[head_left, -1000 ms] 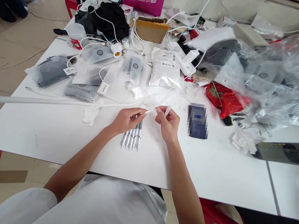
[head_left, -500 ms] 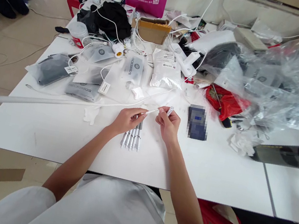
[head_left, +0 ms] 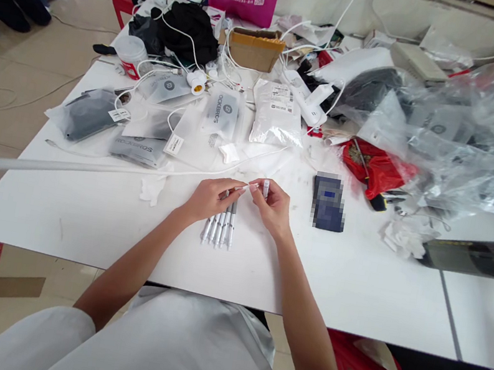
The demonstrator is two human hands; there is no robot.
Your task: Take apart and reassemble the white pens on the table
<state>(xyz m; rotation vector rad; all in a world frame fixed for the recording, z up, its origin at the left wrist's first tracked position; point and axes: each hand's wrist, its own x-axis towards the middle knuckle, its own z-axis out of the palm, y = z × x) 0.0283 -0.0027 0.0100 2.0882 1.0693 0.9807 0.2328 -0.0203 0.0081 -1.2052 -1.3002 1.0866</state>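
Observation:
My left hand (head_left: 212, 199) is closed in a pinch on a thin white rod (head_left: 246, 187) that looks like a pen refill. My right hand (head_left: 274, 207) is closed too, its thumb and forefinger at the rod's other end. A white pen part (head_left: 266, 188) with a clear tip sticks up between its fingers; its lower end is hidden. The two sets of fingertips nearly touch. Just below and partly under my left hand, several white and grey pens (head_left: 219, 228) lie side by side on the white table (head_left: 124, 240), their upper ends covered by the fingers.
A blurred-out dark phone-like object (head_left: 329, 202) lies right of my hands. A white cable (head_left: 89, 168) crosses the table behind them. Packaged items (head_left: 221, 114), a cardboard box (head_left: 255, 50) and plastic bags (head_left: 478, 132) crowd the back. A dark bottle (head_left: 481, 256) lies at the right.
My right hand has moved left towards my left hand, so less of the thin rod shows between them. The pen part in it now stands more upright. My left hand barely moved.

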